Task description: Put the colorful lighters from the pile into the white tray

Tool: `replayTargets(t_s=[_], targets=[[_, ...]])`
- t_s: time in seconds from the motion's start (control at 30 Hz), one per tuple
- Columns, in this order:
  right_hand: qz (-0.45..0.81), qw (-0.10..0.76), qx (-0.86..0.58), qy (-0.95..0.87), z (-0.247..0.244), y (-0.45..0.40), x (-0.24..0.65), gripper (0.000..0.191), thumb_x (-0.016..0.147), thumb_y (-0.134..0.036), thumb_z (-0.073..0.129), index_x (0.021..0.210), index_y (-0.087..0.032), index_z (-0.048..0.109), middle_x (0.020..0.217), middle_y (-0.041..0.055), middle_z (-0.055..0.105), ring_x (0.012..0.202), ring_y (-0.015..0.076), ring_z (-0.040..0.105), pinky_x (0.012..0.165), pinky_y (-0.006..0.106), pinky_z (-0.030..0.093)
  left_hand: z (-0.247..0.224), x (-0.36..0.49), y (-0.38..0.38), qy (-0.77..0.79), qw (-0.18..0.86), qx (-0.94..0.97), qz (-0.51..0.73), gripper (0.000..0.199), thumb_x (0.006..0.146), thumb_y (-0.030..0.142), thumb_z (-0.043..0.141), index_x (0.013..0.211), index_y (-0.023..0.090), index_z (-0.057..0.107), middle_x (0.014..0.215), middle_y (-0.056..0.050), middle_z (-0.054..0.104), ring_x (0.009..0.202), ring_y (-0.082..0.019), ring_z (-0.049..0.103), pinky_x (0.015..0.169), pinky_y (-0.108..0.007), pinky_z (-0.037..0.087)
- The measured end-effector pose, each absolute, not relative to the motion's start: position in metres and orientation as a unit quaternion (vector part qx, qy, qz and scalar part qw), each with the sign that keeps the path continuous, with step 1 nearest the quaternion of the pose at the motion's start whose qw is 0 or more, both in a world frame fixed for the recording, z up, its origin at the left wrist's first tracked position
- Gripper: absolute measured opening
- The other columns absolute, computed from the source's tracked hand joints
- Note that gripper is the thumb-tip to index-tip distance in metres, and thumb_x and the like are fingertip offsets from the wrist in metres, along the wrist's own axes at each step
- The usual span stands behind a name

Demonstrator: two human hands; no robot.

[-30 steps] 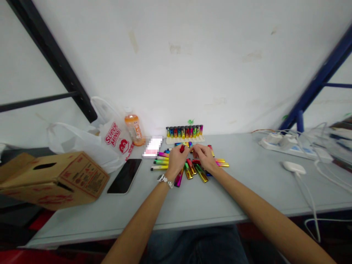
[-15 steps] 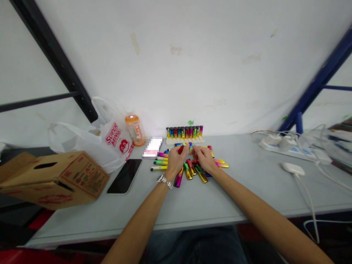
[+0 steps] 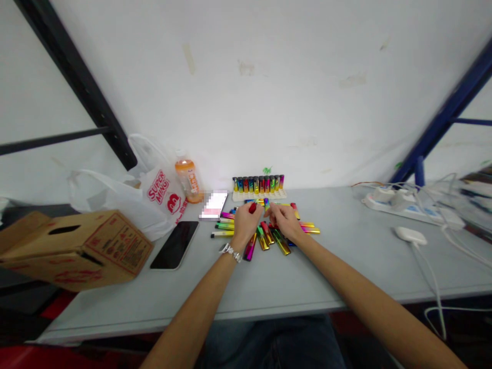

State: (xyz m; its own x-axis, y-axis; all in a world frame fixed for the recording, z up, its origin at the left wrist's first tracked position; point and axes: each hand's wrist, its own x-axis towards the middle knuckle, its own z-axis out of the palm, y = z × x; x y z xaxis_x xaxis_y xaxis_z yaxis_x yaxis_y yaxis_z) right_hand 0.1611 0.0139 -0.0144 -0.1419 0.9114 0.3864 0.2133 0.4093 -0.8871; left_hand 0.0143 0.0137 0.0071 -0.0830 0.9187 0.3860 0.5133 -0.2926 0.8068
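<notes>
My left hand (image 3: 247, 221), with a silver watch at the wrist, is closed round a red lighter (image 3: 252, 207) whose end sticks out at the top. Close beside it, my right hand (image 3: 283, 219) has its fingers bent together; whatever they grip is hidden. Shiny multicoloured lighters lie loose under and around both hands, among them a magenta one (image 3: 249, 249) and a green-gold one (image 3: 281, 242). Behind the hands, a row of lighters (image 3: 256, 184) stands upright along the back of a white holder (image 3: 277, 195).
To the left are a black phone (image 3: 175, 246), a cardboard box (image 3: 103, 251), a white plastic bag (image 3: 134, 205), an orange drink bottle (image 3: 188, 179) and a blurred-out white item (image 3: 213, 205). A power strip (image 3: 415, 211) and white charger (image 3: 410, 236) with cables lie right.
Both hands stay almost in place. The red lighter's end shows slightly more above my left hand, and the whole view has shifted very slightly.
</notes>
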Motion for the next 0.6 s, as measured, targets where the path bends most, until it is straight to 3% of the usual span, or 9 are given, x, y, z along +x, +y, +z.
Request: replayTargets(t_s=[0.13, 0.27, 0.43, 0.53, 0.6], targets=[[0.391, 0.527, -0.408, -0.634, -0.010, 0.014, 0.158, 0.058, 0.091, -0.065, 0.044, 0.068, -0.016, 0.065, 0.046, -0.0025, 0.049, 0.043, 0.0109, 0.043, 0.048, 0.025, 0.034, 0.009, 0.014, 0.010, 0.563, 0.196, 0.652, 0.469, 0.042, 0.086, 0.052, 0.054, 0.062, 0.018, 0.052, 0.057, 0.003, 0.051, 0.056, -0.012, 0.043, 0.055, -0.024, 0.027], [0.429, 0.518, -0.425, -0.606, -0.003, 0.015, 0.153, 0.052, 0.085, -0.067, 0.052, 0.072, -0.017, 0.061, 0.049, -0.0040, 0.049, 0.043, 0.0104, 0.041, 0.045, 0.025, 0.033, 0.010, 0.015, 0.006, 0.531, 0.190, 0.681, 0.467, 0.045, 0.092, 0.056, 0.045, 0.068, 0.018, 0.055, 0.062, 0.001, 0.055, 0.059, -0.013, 0.045, 0.058, -0.025, 0.029], [0.360, 0.512, -0.390, -0.675, 0.006, 0.016, 0.151, 0.035, 0.079, -0.050, 0.069, 0.093, -0.018, 0.064, 0.068, -0.0013, 0.063, 0.058, 0.0121, 0.054, 0.055, 0.024, 0.043, 0.004, 0.016, 0.004, 0.465, 0.264, 0.684, 0.497, 0.046, 0.096, 0.056, 0.034, 0.075, 0.020, 0.052, 0.070, 0.000, 0.056, 0.066, -0.015, 0.049, 0.064, -0.027, 0.034], [0.328, 0.503, -0.379, -0.704, 0.013, 0.020, 0.152, 0.031, 0.079, -0.045, 0.069, 0.092, -0.017, 0.068, 0.080, 0.0028, 0.067, 0.064, 0.0130, 0.059, 0.058, 0.026, 0.047, 0.000, 0.016, 0.007, 0.463, 0.301, 0.649, 0.524, 0.048, 0.097, 0.057, 0.030, 0.076, 0.020, 0.051, 0.070, 0.000, 0.054, 0.065, -0.015, 0.049, 0.065, -0.028, 0.037], [0.364, 0.485, -0.370, -0.703, 0.019, 0.026, 0.152, 0.032, 0.079, -0.047, 0.070, 0.093, -0.017, 0.070, 0.077, 0.0032, 0.067, 0.062, 0.0137, 0.060, 0.054, 0.026, 0.048, 0.000, 0.014, 0.009, 0.462, 0.324, 0.630, 0.533, 0.049, 0.098, 0.056, 0.026, 0.078, 0.020, 0.052, 0.070, -0.001, 0.055, 0.066, -0.016, 0.051, 0.067, -0.030, 0.040]])
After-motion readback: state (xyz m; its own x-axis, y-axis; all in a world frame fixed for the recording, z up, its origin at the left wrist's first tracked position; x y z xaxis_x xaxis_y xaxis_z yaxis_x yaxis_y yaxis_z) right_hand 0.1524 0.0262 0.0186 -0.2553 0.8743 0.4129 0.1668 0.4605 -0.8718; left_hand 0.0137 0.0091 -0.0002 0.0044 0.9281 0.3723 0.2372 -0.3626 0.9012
